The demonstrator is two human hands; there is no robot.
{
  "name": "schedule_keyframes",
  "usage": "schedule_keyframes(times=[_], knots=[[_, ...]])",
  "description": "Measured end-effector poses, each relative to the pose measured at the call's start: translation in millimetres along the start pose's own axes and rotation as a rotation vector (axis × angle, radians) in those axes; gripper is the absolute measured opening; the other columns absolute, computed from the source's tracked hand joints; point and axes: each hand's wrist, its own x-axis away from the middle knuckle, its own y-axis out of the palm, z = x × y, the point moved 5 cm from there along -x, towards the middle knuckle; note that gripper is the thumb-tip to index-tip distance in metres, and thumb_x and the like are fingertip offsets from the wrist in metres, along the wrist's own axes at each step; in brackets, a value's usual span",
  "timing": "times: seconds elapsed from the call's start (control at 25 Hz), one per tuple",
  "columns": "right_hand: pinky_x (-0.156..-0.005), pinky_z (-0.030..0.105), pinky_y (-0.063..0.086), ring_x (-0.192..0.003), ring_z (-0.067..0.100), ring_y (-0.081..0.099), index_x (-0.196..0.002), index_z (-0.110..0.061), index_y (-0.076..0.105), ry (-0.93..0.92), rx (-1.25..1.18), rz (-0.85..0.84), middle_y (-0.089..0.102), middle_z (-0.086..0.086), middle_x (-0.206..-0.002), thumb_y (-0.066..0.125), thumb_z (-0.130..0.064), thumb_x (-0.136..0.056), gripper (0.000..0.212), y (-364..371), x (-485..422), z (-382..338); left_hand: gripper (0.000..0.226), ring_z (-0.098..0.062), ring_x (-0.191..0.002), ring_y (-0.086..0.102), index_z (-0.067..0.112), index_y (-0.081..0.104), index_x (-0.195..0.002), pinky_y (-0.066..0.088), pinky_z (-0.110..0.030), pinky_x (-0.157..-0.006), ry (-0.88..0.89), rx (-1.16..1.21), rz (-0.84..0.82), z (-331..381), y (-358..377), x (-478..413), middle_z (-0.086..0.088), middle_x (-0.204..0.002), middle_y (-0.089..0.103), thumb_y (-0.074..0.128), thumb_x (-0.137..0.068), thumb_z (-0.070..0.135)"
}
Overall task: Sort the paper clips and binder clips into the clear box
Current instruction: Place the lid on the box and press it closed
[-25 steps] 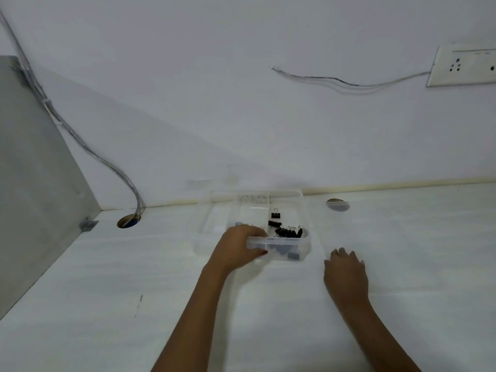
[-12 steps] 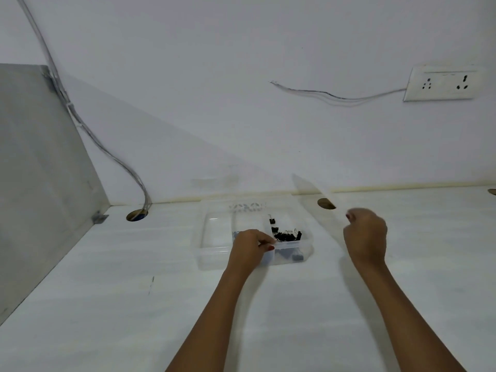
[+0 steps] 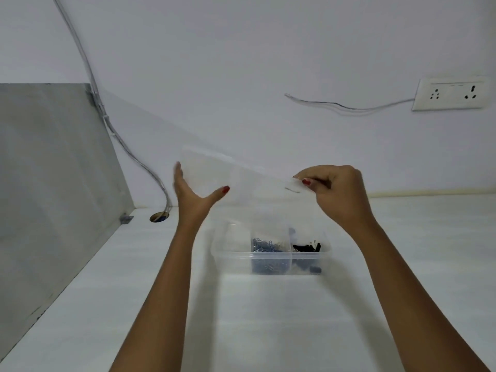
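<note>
Your two hands hold the thin clear plastic lid (image 3: 241, 178) up in the air above the clear plastic box (image 3: 271, 257), well apart from it; the lid is tilted, its left end higher than its right. Your left hand (image 3: 193, 194) is spread open, palm turned toward the lid, with the thumb under the lid's near edge and the fingers behind its left end; this grip looks like a loose cradle and not a clench, though the lid's transparency makes the exact contact hard to tell. Your right hand (image 3: 335, 191) is curled, its thumb and forefinger pinching the lid's right corner; that grip is closed on the lid.

The box stands on the white bench (image 3: 268, 318) below and between your forearms, uncovered, and it is split into compartments; the left one looks bare, the middle one holds a heap of blue wire paper clips (image 3: 265, 247), and the right one holds black binder clips (image 3: 307, 248); one more small dark piece shows through the front wall at the lower right, and you cannot tell what it is.

At the left a grey panel (image 3: 53, 183) stands on the bench's edge; a grey cable (image 3: 107, 122) runs down the wall into a round hole (image 3: 159, 216) in the bench; a white wall socket (image 3: 453, 93) sits at the upper right with a thin wire (image 3: 346, 106) trailing leftward from it.
</note>
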Motion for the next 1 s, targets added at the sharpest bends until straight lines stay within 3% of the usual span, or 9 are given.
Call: schedule_keyframes(times=[0.12,0.24,0.36,0.44,0.56,0.76,0.8,0.88,1.0], knots=[[-0.080,0.019,0.050,-0.086,0.023,0.066,-0.088,-0.002,0.071,-0.026,0.007,0.021,0.072,0.010,-0.092,0.058,0.003,-0.082,0.016,11.6,-9.1,11.3,0.018,-0.020,-0.094,0.050,0.022,0.049,-0.086,0.042,-0.011,-0.073,-0.056,0.085,-0.004,-10.0,-7.6,2.1,0.005,-0.088,0.050,0.066,-0.082,0.021],[-0.102,0.035,0.038,-0.119,0.022,0.050,-0.121,-0.011,0.053,0.018,0.092,0.165,0.056,0.010,-0.126,0.059,-0.019,-0.086,0.037,16.7,-9.2,37.3,0.032,-0.017,-0.070,0.042,0.021,0.039,-0.065,0.038,-0.022,-0.062,-0.202,0.242,0.153,-26.4,-9.8,7.6,0.004,-0.068,0.040,0.065,-0.082,0.029],[-0.108,0.038,0.034,-0.130,0.018,0.039,-0.141,-0.023,0.022,0.354,-0.153,0.106,0.031,0.006,-0.147,0.062,-0.030,-0.084,0.070,32.4,4.1,79.8,0.041,-0.013,-0.057,0.041,0.018,0.034,-0.060,0.031,-0.023,-0.050,-0.368,0.316,0.117,-31.3,0.6,2.5,0.001,-0.062,0.038,0.061,-0.083,0.040],[-0.080,0.037,0.057,-0.088,0.010,0.066,-0.140,-0.026,0.025,0.558,-0.309,0.007,0.044,0.010,-0.139,0.057,-0.031,-0.087,0.062,44.0,17.4,103.5,0.038,-0.012,-0.056,0.044,0.015,0.037,-0.062,0.032,-0.025,-0.050,-0.435,0.204,0.049,-33.1,5.0,-4.2,-0.001,-0.063,0.043,0.058,-0.086,0.037],[-0.037,0.017,0.050,-0.046,0.008,0.059,-0.134,-0.011,0.039,0.740,-0.238,0.060,0.061,0.014,-0.103,0.053,-0.017,-0.090,0.047,48.8,31.6,133.0,0.021,-0.016,-0.063,0.052,0.011,0.045,-0.070,0.043,-0.030,-0.060,-0.558,0.064,-0.069,-49.9,18.0,-10.8,-0.008,-0.083,0.053,0.049,-0.090,0.010],[-0.073,0.035,0.042,-0.078,0.038,0.058,-0.068,0.000,0.057,0.823,0.156,0.078,0.055,0.012,-0.067,0.054,-0.012,-0.083,0.019,51.1,46.5,156.4,0.020,-0.028,-0.092,0.056,0.012,0.050,-0.066,0.039,-0.030,-0.060,-0.298,-0.514,-0.342,-84.0,39.7,-7.6,-0.012,-0.081,0.059,0.053,-0.085,0.007],[-0.072,0.034,0.038,-0.074,0.036,0.053,-0.057,-0.007,0.047,0.846,0.188,0.031,0.049,0.009,-0.063,0.054,-0.012,-0.082,0.026,57.0,52.4,162.2,0.008,-0.030,-0.107,0.054,0.008,0.059,-0.082,0.042,-0.032,-0.074,-0.267,-0.535,-0.380,-94.2,44.7,-2.8,-0.018,-0.103,0.062,0.052,-0.087,0.008],[-0.067,0.028,0.033,-0.070,0.031,0.047,-0.051,-0.015,0.036,0.884,0.247,-0.024,0.046,0.013,-0.067,0.056,-0.016,-0.080,0.036,65.8,65.5,174.5,0.035,-0.031,-0.127,0.042,0.000,0.048,-0.125,0.033,-0.031,-0.102,-0.235,-0.528,-0.368,-108.5,51.9,1.8,-0.023,-0.138,0.042,0.048,-0.091,0.007],[-0.053,0.023,0.033,-0.058,0.027,0.051,-0.059,0.000,0.056,0.850,0.285,-0.002,0.053,0.013,-0.062,0.058,-0.017,-0.082,0.029,65.9,74.1,179.5,0.038,-0.033,-0.125,0.046,-0.001,0.045,-0.130,0.033,-0.031,-0.104,-0.243,-0.436,-0.213,-113.2,47.0,-2.3,-0.025,-0.138,0.044,0.045,-0.092,0.004]])
